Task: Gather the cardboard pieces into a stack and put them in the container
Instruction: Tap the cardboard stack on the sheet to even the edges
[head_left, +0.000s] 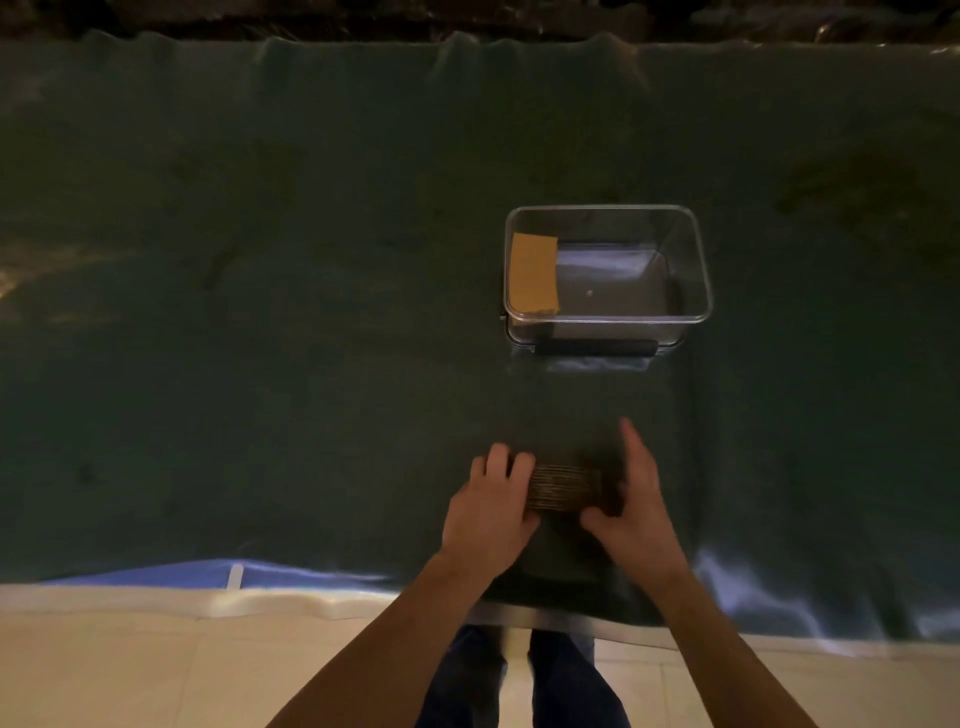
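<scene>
A stack of cardboard pieces (564, 487) stands on edge on the dark green cloth near the table's front edge, its ribbed edges facing up. My left hand (493, 506) presses against the stack's left end with fingers curled over it. My right hand (636, 493) holds the right end, thumb in front and forefinger stretched forward. A clear plastic container (696, 260) sits further back, a little to the right. One tan cardboard piece (534, 274) leans against the container's left inner wall.
The dark green cloth (260, 312) covers the whole table and is wrinkled along the far edge. A black handle (597, 347) lies along the container's near side. Pale floor tiles (130, 670) and my legs show below the table's front edge.
</scene>
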